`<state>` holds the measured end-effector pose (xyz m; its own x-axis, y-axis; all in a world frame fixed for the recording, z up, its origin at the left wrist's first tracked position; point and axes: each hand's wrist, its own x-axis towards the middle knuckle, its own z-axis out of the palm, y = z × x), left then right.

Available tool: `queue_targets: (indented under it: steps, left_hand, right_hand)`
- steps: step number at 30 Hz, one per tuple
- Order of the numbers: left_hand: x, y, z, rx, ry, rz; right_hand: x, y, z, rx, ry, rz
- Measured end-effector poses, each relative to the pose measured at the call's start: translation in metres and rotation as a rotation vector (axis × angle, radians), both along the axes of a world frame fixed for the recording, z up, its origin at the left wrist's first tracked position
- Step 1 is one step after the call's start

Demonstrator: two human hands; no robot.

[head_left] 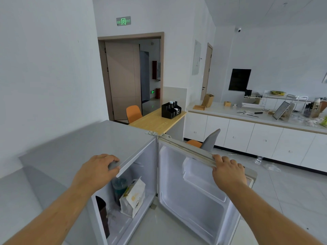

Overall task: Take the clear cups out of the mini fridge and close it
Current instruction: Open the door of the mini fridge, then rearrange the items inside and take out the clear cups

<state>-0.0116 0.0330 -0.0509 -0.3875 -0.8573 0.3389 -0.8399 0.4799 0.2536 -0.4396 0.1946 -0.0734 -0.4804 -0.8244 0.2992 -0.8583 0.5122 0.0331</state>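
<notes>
Head view, looking down over a grey mini fridge (74,147) with its door (194,188) swung wide open to the right of the cabinet. Left hand (99,169) resting on the front edge of the fridge top, fingers curled down over the lip, gripping the edge and nothing else. Right hand (228,171) on the top edge of the open door, fingers hooked over the rubber seal, closed on the door. Inside the fridge, on the floor of the compartment: a clear cup with a dark lid and dark contents (119,189) towards the back, just below the left hand; a white paper bag with yellow print (133,198) standing in front of it and touching or nearly touching it; a dark cup or bottle (103,215) at the near left wall, partly hidden by the cabinet side, too cut off to identify. Door shelves bare white plastic. Beyond the fridge, a wooden table (155,120) with a black organiser (170,109) on it and an orange chair (133,114) beside it. To the right of the fridge, a long white counter (230,112) cluttered with small items. Behind the fridge, an open doorway under a green exit sign (123,20)
</notes>
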Motion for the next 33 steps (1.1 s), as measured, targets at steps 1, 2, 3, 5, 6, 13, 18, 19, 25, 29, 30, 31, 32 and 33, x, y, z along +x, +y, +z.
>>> queue_targets:
  steps: [1,2,3,5,6,13,18,19,25,29,30,31,32,33]
  left_hand:
    - [0.0,0.0,0.0,-0.001,0.0,-0.001]
    - [0.0,0.0,0.0,-0.002,0.001,0.0]
    - [0.001,0.0,0.0,-0.001,0.001,0.002]
    - [0.001,0.001,0.0,-0.001,0.0,0.001]
    - [0.001,0.001,0.0,-0.002,-0.002,0.0]
    - [0.0,0.002,0.002,-0.001,-0.007,0.003]
    - [-0.001,0.003,0.002,-0.015,-0.022,0.006]
    - [-0.002,0.003,0.002,-0.023,-0.033,0.009]
    - [-0.014,0.015,0.004,-0.029,-0.094,-0.013]
    - [-0.038,0.036,-0.003,-0.062,-0.119,-0.042]
    - [-0.044,0.042,-0.005,-0.068,-0.115,-0.047]
    - [-0.05,0.048,-0.005,-0.081,-0.123,-0.056]
    - [-0.056,0.053,-0.005,-0.1,-0.142,-0.067]
    - [-0.062,0.059,-0.005,-0.116,-0.162,-0.078]
  right_hand:
    - [0.0,0.0,0.001,0.002,-0.002,0.0]
    - [0.001,0.0,0.001,0.003,-0.004,0.0]
    - [0.001,0.0,0.001,0.005,-0.004,0.001]
    - [0.002,0.001,0.002,0.007,-0.002,0.003]
    - [0.002,0.001,0.002,0.007,-0.003,0.004]
    - [0.002,0.002,0.0,0.005,0.001,0.007]
    - [0.003,0.003,-0.002,-0.004,0.005,0.008]
    - [0.004,0.003,-0.002,-0.004,0.006,0.011]
    - [0.004,0.006,-0.006,-0.048,-0.031,0.096]
    - [0.007,0.011,-0.006,-0.1,-0.081,0.274]
    - [0.009,0.012,-0.005,-0.106,-0.08,0.327]
    - [0.012,0.014,-0.005,-0.107,-0.078,0.382]
    - [0.016,0.016,-0.003,-0.101,-0.077,0.438]
    - [0.02,0.018,-0.002,-0.088,-0.077,0.493]
